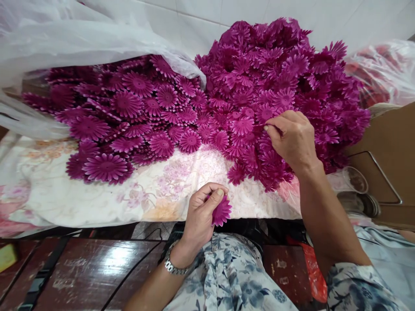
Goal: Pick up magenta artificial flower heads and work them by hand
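- The left hand (202, 211) was closed in a pinch around a small stack of magenta fabric flower petals (221, 211), thumb on top and fingers curled beneath, so the layers appeared pressed together rather than loose. It hung low, just off the near edge of the desk, above the person's lap.
- A metal wristwatch (173, 264) sat on that wrist, and the floral sleeve (227, 276) lay beneath the forearm.
- The right hand (292, 138) reached forward into the heaped pile of flowers (275, 82), fingertips narrowed to a pinch on the edge of one petal piece at the pile's front slope; whether the piece was already lifted free could not be told.
- That heap rose high on the right, probably because the pieces had been tipped out in bulk, leaving the nearest ones within easy reach of the picking hand.
- To the left, a flatter spread of larger daisy-shaped pieces (106, 166) spilled from a clear plastic bag (81, 39), its mouth lying open over them.
- Both groups rested on a floral cloth (145, 198) covering the desk, which seemingly kept the pieces clean.
- A cardboard box (389, 147) stood at the far right, with another bag of reddish pieces (382, 73) behind it.
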Demonstrator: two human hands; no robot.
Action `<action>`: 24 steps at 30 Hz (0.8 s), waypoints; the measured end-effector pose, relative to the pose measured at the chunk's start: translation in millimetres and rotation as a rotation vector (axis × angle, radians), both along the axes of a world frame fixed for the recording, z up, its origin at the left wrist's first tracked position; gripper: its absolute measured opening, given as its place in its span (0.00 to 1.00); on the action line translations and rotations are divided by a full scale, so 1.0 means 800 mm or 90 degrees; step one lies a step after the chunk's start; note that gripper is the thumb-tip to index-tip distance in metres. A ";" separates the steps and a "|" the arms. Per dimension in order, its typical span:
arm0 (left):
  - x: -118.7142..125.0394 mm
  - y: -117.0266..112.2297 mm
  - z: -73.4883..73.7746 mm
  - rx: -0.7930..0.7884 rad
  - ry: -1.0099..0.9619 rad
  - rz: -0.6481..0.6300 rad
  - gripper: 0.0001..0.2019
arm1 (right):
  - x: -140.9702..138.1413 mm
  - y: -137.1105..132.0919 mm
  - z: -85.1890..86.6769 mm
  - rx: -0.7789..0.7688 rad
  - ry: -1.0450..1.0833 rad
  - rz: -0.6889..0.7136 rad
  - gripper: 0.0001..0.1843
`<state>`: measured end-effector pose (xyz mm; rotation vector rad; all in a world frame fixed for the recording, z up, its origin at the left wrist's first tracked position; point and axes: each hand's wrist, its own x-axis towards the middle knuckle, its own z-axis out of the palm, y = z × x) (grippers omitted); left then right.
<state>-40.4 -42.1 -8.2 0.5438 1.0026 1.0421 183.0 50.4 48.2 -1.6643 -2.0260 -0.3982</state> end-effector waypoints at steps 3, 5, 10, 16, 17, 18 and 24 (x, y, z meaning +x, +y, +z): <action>0.001 0.000 0.001 0.000 -0.002 0.011 0.13 | -0.003 -0.002 0.004 0.062 0.072 -0.015 0.08; 0.002 0.000 0.002 -0.008 -0.013 0.004 0.14 | -0.005 -0.004 0.007 0.097 0.124 -0.031 0.07; 0.004 -0.001 0.006 -0.019 -0.045 -0.017 0.14 | -0.010 -0.014 0.012 0.141 0.259 -0.076 0.07; 0.003 0.002 0.006 0.012 0.003 0.015 0.13 | -0.042 -0.051 0.014 0.032 0.336 0.003 0.15; 0.002 0.002 0.005 0.021 0.011 0.017 0.13 | -0.048 -0.058 0.013 0.013 0.333 0.026 0.16; 0.001 0.002 0.005 0.031 0.020 0.017 0.13 | -0.053 -0.065 0.011 -0.005 0.333 0.049 0.17; -0.005 0.002 0.007 0.200 0.141 -0.018 0.11 | -0.075 -0.091 -0.012 -0.141 0.402 0.177 0.16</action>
